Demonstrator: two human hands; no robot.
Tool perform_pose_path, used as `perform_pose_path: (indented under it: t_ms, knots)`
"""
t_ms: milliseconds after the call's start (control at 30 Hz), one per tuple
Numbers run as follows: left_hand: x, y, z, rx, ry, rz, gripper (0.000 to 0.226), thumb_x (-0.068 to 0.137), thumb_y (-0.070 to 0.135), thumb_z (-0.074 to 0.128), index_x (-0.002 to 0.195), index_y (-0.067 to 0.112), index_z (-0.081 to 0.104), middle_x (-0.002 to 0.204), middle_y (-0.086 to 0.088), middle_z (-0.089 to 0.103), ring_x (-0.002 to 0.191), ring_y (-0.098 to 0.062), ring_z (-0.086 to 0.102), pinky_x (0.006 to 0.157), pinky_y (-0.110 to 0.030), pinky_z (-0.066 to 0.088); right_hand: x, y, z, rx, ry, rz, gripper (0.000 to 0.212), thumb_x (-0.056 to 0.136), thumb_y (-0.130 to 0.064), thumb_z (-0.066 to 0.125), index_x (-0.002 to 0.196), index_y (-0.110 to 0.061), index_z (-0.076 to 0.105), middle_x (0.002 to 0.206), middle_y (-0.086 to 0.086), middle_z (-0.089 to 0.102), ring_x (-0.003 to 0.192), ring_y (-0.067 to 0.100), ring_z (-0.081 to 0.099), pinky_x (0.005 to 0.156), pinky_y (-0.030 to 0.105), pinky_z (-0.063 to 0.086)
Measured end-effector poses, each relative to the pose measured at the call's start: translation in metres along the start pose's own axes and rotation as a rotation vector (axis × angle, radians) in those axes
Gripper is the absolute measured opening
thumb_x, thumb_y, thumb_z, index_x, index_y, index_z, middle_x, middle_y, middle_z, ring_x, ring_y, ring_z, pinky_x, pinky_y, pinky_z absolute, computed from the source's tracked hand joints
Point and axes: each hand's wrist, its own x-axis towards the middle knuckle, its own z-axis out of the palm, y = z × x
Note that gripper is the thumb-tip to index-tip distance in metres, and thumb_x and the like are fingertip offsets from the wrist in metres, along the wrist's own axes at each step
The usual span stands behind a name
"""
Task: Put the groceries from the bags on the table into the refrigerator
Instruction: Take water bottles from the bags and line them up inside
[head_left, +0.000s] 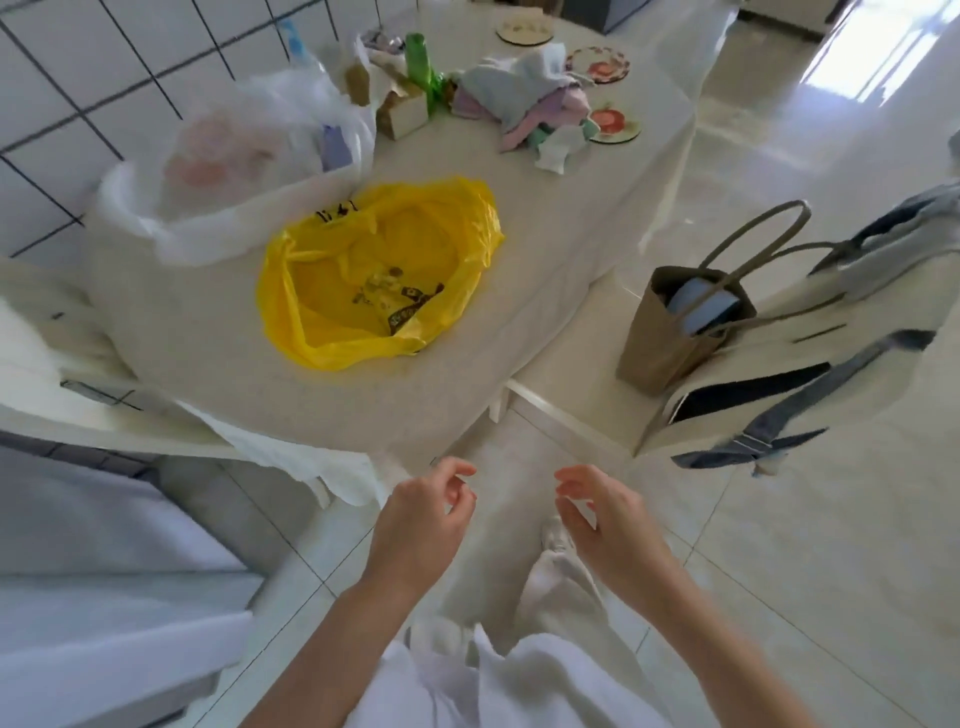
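Both grips empty, yellow bag (382, 270) well ahead

The crumpled yellow plastic bag (382, 275) looked thin, glossy and creased, lying on the pale speckled counter (322, 395), whose top appeared matt and finely grained. The translucent white plastic bags (270, 130) beside it were filmy with a soft sheen. A heap of pastel cloths (524, 104) seemed soft and matt. The brown paper bag with cord handles (680, 322) looked dull and stiff. The white floor tiles (831, 545) were smooth and highly glossy; the white wall tiles (78, 78) shone faintly
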Motion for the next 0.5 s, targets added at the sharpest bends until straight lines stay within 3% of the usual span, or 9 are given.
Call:
perform_pose_path:
  t_ms: [267,400,500]
  knots:
    - [0.069,0.042,0.018,-0.064,0.181,-0.203,0.015,0.093,0.02,0.059,0.105,0.024,0.067,0.085,0.014,0.07,0.08,-0.001,0.065,0.076,-0.027,0.056,0.121,0.008,-0.075,-0.077,-0.157,-0.199,0.023,0.093,-0.022,0.058,0.116,-0.021,0.058,0.107,-0.008,0.066,0.103,0.009,0.062,0.09,0.031,0.051]
    - [0.097,0.053,0.018,-0.1,0.253,-0.298,0.013,0.093,0.024,0.058,0.102,0.026,0.066,0.083,0.015,0.07,0.081,0.001,0.065,0.074,-0.026,0.056,0.18,-0.003,-0.102,-0.114,-0.229,-0.298,0.022,0.092,-0.017,0.058,0.114,-0.015,0.06,0.106,-0.003,0.068,0.101,0.012,0.063,0.085,0.024,0.046]
    - [0.117,0.051,0.006,-0.121,0.314,-0.347,0.012,0.094,0.025,0.058,0.102,0.028,0.065,0.086,0.013,0.071,0.083,-0.001,0.066,0.074,-0.024,0.056,0.222,-0.016,-0.107,-0.132,-0.249,-0.363,0.023,0.091,-0.014,0.06,0.113,-0.013,0.061,0.103,-0.002,0.069,0.1,0.017,0.066,0.087,0.033,0.05]
